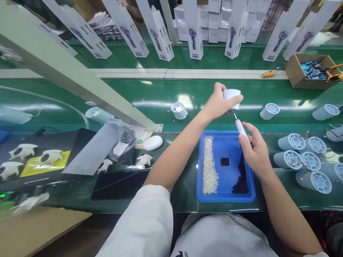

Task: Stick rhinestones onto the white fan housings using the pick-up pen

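My left hand (218,103) is closed round a pale blue cylindrical housing (232,96), held above the green belt just beyond the blue tray (226,198). My right hand (255,151) grips a white pen-shaped screwdriver (242,131), its thin tip pointing up toward the underside of the housing. The tray lies under both hands and holds a strip of small pale parts (209,166), a heap of dark parts (242,175) and a small black square (224,161).
Several pale housings with fan grilles (304,159) lie in a cluster to the right, with others on the belt (270,111) (179,110). Tall white product boxes (193,30) stand along the far side. A cardboard box (297,71) sits far right. White fan blades (52,155) lie left.
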Demonstrator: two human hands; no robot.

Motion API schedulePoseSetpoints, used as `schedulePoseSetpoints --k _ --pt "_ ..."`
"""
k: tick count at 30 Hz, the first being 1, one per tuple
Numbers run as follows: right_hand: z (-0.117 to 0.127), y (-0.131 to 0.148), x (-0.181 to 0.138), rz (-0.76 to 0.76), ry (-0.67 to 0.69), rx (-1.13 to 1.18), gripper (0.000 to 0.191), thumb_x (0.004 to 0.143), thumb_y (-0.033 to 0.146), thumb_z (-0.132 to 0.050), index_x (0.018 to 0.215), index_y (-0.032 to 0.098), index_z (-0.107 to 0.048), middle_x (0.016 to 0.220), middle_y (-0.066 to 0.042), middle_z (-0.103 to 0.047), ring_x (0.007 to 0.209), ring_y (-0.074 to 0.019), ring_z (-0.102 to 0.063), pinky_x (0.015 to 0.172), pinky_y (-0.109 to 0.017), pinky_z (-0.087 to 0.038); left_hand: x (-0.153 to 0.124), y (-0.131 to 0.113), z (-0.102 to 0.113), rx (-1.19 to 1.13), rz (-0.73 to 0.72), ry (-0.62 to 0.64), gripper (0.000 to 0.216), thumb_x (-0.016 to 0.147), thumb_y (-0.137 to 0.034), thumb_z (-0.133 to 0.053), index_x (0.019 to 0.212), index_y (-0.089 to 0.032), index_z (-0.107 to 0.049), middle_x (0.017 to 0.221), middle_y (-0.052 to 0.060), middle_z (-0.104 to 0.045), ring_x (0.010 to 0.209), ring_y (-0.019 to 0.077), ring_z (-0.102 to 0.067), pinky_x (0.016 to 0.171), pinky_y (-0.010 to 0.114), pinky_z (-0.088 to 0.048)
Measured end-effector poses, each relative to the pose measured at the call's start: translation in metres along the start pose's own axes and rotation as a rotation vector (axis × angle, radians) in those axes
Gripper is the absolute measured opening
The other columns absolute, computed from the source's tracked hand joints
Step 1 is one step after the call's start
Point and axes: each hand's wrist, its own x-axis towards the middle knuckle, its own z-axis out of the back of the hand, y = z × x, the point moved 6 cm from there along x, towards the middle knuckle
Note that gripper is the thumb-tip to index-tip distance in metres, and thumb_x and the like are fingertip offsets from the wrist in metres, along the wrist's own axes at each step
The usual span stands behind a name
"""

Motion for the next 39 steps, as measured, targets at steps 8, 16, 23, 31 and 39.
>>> schedulePoseSetpoints --k 8,16,23,31,39 --pt "-0.013 0.01 -0.006 0.09 0.037 0.049 0.017 0.078 0.032 -0.071 0.077 0.023 -0.058 0.066 0.002 -0.059 0.057 -0.0128 -0.053 0.053 -0.027 -0.043 0.012 0.026 0.015 0.937 0.031 0.11 0.051 0.082 -0.037 -0.064 0.131 -0.026 -0.053 0.129 0.011 -0.053 0.117 0.0325 -0.057 0.101 0.046 -0.045" --pt "-0.036 0.005 -0.01 0.006 0.28 0.173 0.024 0.088 0.044 -0.061 0.081 0.022 -0.054 0.069 0.001 -0.06 0.057 -0.0133 -0.06 0.053 -0.028 -0.048 0.01 0.025 0.01 1.093 0.02 0.07 0.051 0.085 -0.034 -0.065 0.135 -0.03 -0.056 0.14 0.012 -0.045 0.131 0.0376 -0.043 0.11 0.054 -0.033" --pt "-0.039 0.009 -0.011 0.038 0.299 0.12 0.022 0.088 0.042 -0.062 0.078 0.024 -0.056 0.065 0.001 -0.061 0.057 -0.013 -0.059 0.054 -0.029 -0.047 0.011 0.025 0.008 0.947 -0.044 0.053 0.053 0.083 -0.028 -0.068 0.134 -0.023 -0.053 0.14 0.014 -0.043 0.131 0.0364 -0.043 0.109 0.053 -0.036" --pt "-0.038 0.012 -0.011 0.098 0.299 0.032 0.02 0.088 0.032 -0.059 0.072 0.022 -0.052 0.068 0.001 -0.06 0.056 -0.0116 -0.055 0.053 -0.026 -0.044 0.02 0.007 0.031 0.662 -0.284 -0.057 0.034 0.092 -0.035 -0.051 0.125 -0.024 -0.054 0.13 0.009 -0.049 0.128 0.0257 -0.047 0.114 0.044 -0.033" --pt "-0.027 0.018 -0.007 0.263 0.124 -0.134 0.018 0.086 0.026 -0.057 0.071 0.023 -0.048 0.064 0.002 -0.054 0.056 -0.0126 -0.05 0.055 -0.027 -0.04 0.019 0.045 0.075 1.129 0.254 0.15 0.05 0.077 -0.046 -0.065 0.122 -0.026 -0.061 0.135 0.011 -0.049 0.133 0.041 -0.04 0.104 0.056 -0.041"
